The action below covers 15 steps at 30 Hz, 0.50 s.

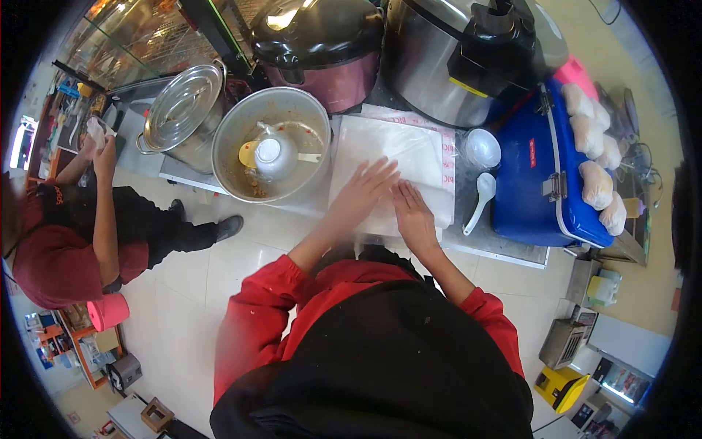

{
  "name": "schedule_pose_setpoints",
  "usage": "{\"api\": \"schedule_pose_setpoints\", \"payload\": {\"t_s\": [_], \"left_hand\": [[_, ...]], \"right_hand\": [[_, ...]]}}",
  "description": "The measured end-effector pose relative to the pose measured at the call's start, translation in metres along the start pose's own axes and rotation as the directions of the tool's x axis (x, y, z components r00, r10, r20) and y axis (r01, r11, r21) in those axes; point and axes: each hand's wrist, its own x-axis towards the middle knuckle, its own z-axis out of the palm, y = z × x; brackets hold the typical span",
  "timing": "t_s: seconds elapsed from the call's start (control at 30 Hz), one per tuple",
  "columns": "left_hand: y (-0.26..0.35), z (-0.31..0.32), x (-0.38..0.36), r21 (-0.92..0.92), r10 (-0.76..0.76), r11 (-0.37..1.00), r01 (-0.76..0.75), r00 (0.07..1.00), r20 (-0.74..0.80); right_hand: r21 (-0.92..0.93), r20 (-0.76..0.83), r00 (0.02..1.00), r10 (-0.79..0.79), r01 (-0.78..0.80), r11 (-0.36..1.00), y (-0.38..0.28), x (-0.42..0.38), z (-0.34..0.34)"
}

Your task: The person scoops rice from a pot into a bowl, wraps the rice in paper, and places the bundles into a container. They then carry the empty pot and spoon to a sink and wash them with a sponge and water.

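Observation:
A stack of white wrapping paper sheets (391, 143) lies on the counter in front of me. My left hand (363, 192) rests over the paper with its fingers stretched out, slightly blurred. Close beside it, my right hand (414, 214) lies flat on the lower part of the paper, near a folded-looking edge. Neither hand visibly grips anything; what lies under the palms is hidden. To the left stands a large metal pot (313, 132) with food remnants, a white bowl (269, 156) and a yellow-handled utensil inside.
White bowls (482, 148) and a white spoon (480, 203) lie right of the paper. A blue cooler (523, 172) carries several wrapped bundles (596, 184). Rice cookers (318, 58) stand behind, a lidded pot (183, 110) at left. A co-worker (80, 249) stands at far left.

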Motion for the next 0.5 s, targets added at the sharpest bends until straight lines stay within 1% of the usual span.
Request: {"api": "schedule_pose_setpoints", "payload": {"t_s": [0.07, 0.17, 0.27, 0.37, 0.47, 0.5], "left_hand": [[-0.014, 0.027, -0.016, -0.062, 0.094, 0.994, -0.086, 0.986, 0.135], [-0.007, 0.026, -0.039, -0.094, -0.026, 0.995, 0.041, 0.986, 0.163], [-0.002, 0.023, -0.050, -0.183, -0.104, 0.975, 0.124, 0.988, 0.116], [-0.007, 0.034, -0.056, -0.252, -0.112, 0.961, 0.115, 0.993, 0.024], [-0.021, 0.043, -0.055, -0.421, -0.094, 0.904, 0.073, 0.995, -0.029], [-0.023, 0.043, -0.052, -0.450, -0.101, 0.889, 0.082, 0.995, -0.018]], "right_hand": [[0.022, -0.007, 1.000, 0.007, -0.007, 1.000, -0.004, -0.002, 0.001], [0.014, -0.034, 0.999, 0.016, -0.015, 1.000, -0.009, -0.008, -0.004], [0.061, -0.022, 0.996, 0.082, -0.081, 0.995, -0.007, -0.023, -0.018], [0.150, -0.039, 0.981, 0.192, -0.185, 0.971, 0.008, -0.048, -0.019], [0.285, 0.020, 0.978, 0.210, -0.207, 0.936, 0.039, -0.065, -0.008], [0.338, -0.038, 0.979, 0.200, -0.176, 0.925, 0.043, -0.060, -0.012]]}}
